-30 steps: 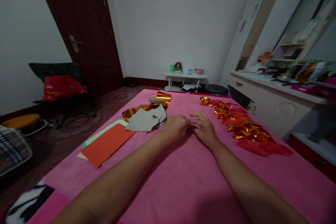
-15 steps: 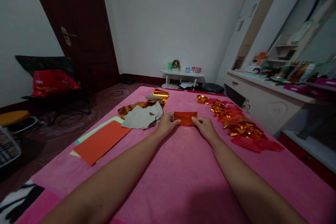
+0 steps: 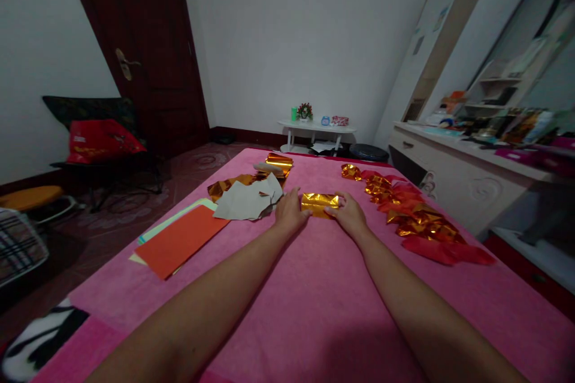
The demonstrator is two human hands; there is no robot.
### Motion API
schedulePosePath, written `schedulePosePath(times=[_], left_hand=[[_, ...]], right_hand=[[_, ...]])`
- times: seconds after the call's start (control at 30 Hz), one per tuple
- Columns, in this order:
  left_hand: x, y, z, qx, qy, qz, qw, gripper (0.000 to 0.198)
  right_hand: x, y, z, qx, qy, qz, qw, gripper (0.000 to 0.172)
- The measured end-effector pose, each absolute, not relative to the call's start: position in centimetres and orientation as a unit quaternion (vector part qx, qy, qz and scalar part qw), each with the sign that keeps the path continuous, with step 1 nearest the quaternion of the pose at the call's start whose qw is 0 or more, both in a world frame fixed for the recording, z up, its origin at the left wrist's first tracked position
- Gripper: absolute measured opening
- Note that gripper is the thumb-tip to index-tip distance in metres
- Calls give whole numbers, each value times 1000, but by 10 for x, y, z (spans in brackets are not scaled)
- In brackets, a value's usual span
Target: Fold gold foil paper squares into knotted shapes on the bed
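Note:
A small rectangle of shiny gold foil paper, creased across its surface, lies low over the pink cover between my two hands. My left hand has its thumb at the left end of the foil, with the other fingers bent along that side. At the opposite end my right hand grips the foil, thumb in front and fingers behind. Beside my left hand are torn grey-white paper pieces with gold foil scraps behind them. To the right lies a row of crumpled gold foil pieces and red pieces.
A pink cover spreads under everything. Orange paper tops a stack of coloured sheets at left. A gold foil roll lies at the far edge. Beyond stand a low white table, a cluttered dresser and a chair with a red bag.
The foil's visible face has turned from dull orange-brown to bright, shiny gold. My left fingers are more stretched out than before. The whole view has shifted slightly.

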State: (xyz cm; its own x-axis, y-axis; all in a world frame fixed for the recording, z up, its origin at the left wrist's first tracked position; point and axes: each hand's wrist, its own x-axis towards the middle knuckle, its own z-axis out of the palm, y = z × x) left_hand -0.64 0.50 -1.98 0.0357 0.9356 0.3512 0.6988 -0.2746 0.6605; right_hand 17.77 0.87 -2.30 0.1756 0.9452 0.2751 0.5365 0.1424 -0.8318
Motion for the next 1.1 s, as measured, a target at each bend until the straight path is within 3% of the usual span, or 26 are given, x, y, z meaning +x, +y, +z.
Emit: schedulePosePath(times=[0.13,0.3,0.97,1.1], left_hand=[[-8,13,-22,638,516,475,319,75],[-9,15,-20,544,397,541,504,31],[-8,2,-13,541,353,529,550,38],[-9,2,-12,554,395,535,502,32]], right_hand=[[179,4,-23,-482,-539,399,563,71],[176,-2,-21,-451,-541,428,566,51],[171,-9,-16,-458,-551,422,555,43],[171,-9,-17,-463,-557,405,558,39]])
